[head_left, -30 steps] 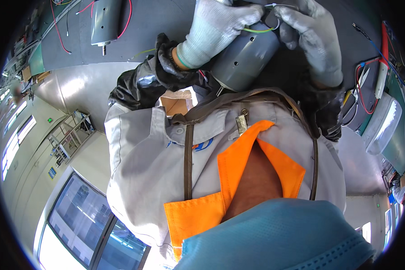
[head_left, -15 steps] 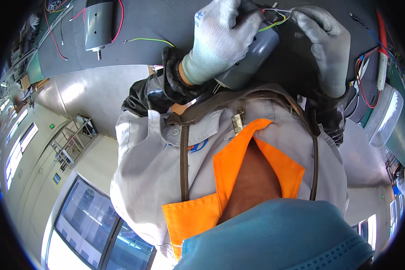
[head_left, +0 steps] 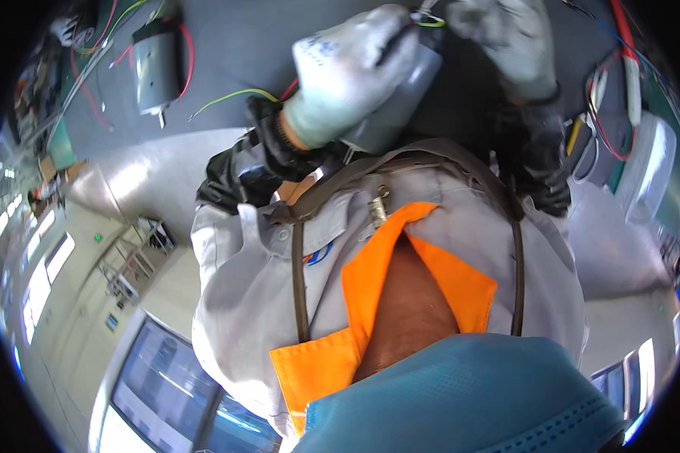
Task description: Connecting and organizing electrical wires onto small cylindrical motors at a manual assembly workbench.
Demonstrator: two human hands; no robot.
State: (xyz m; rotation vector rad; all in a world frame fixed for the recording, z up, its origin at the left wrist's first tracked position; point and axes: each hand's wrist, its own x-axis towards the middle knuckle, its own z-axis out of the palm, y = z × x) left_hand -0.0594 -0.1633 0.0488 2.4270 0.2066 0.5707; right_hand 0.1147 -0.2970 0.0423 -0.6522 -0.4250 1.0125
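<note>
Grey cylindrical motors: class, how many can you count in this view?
2: one motor on the dark bench at upper left, another motor partly covered by the left hand. Others may be hidden.

Open tabletop between left hand and far-left motor; yellow-green wire juts in

Gloves: are showing whitish knit; the left is bearing blue marks
Cuffs: are shining black
Shirt: is showing light grey
Collar: is standing out orange
Straps: are running brown
Clip: is gleaming silver
Mask: is showing blue
</note>
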